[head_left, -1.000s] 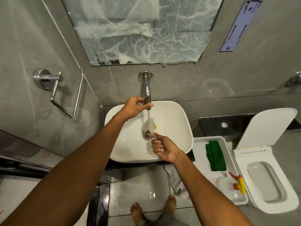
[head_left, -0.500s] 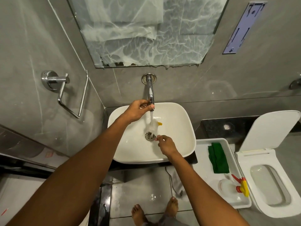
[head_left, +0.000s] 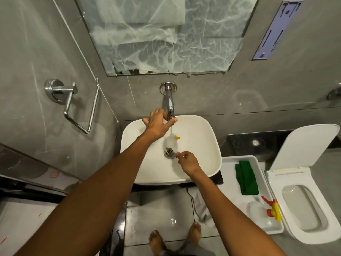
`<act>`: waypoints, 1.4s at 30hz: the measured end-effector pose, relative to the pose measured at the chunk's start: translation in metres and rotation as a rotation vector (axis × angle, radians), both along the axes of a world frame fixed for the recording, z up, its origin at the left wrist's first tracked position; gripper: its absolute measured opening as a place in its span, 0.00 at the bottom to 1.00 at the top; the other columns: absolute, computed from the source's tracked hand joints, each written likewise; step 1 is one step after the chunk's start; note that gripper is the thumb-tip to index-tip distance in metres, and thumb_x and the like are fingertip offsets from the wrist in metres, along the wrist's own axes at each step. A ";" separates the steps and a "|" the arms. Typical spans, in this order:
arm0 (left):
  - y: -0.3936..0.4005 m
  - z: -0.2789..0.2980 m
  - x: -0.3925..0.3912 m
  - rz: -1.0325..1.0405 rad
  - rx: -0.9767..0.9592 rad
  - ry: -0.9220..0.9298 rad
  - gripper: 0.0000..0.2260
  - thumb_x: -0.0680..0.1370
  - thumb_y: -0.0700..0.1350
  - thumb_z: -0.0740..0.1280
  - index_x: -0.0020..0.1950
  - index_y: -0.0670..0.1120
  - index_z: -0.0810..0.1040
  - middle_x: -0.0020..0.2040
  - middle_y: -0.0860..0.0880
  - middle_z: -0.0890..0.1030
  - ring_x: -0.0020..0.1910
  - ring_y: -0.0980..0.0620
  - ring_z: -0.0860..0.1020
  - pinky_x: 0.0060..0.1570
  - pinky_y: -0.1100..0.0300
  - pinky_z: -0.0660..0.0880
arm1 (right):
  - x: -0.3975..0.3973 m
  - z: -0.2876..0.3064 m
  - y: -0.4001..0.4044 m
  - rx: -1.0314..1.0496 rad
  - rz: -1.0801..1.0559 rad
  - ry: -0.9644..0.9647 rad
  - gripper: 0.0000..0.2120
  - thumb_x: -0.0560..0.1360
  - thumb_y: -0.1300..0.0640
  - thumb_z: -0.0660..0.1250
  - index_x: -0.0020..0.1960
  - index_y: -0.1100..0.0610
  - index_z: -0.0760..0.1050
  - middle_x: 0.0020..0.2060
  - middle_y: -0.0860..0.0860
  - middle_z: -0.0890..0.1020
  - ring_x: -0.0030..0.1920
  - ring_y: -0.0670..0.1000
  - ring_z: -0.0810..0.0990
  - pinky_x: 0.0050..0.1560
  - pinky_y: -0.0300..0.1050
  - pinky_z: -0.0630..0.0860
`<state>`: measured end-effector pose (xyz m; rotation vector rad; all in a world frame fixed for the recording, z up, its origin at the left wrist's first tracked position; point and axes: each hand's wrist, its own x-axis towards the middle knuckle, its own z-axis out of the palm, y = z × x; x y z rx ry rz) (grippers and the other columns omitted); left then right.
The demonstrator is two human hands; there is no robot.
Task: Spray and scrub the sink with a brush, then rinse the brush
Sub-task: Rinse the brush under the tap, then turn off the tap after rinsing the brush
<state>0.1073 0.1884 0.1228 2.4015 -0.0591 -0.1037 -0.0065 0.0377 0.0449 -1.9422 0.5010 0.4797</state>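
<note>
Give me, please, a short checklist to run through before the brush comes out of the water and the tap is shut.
1. Water runs from the tap: ok.
2. Brush sits under the stream, over the drain: ok.
3. Right hand grips the brush handle: ok.
4. Left hand is on the tap end, ready to shut it: ok.
5. Bristles free of foam: cannot tell.
6. Tray has room for the brush: ok.
</note>
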 end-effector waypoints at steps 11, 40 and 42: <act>-0.027 -0.005 -0.014 0.171 0.089 -0.098 0.19 0.84 0.59 0.67 0.61 0.44 0.73 0.63 0.44 0.74 0.68 0.43 0.70 0.66 0.44 0.61 | -0.001 -0.009 0.013 -0.290 0.035 -0.120 0.18 0.87 0.48 0.57 0.67 0.61 0.71 0.58 0.62 0.85 0.58 0.65 0.84 0.61 0.58 0.80; -0.070 -0.068 -0.081 0.431 -0.050 0.141 0.23 0.84 0.66 0.61 0.49 0.45 0.72 0.54 0.44 0.81 0.61 0.39 0.79 0.64 0.44 0.69 | -0.013 -0.007 -0.055 -0.304 -0.100 -0.339 0.19 0.88 0.49 0.58 0.65 0.59 0.82 0.53 0.59 0.88 0.54 0.62 0.86 0.57 0.52 0.82; -0.086 -0.073 -0.091 0.388 -0.038 0.076 0.21 0.86 0.61 0.60 0.47 0.44 0.73 0.49 0.44 0.80 0.56 0.38 0.80 0.61 0.46 0.70 | -0.016 -0.006 -0.076 -0.283 -0.161 -0.395 0.19 0.87 0.47 0.59 0.65 0.57 0.82 0.53 0.58 0.88 0.53 0.60 0.86 0.56 0.52 0.84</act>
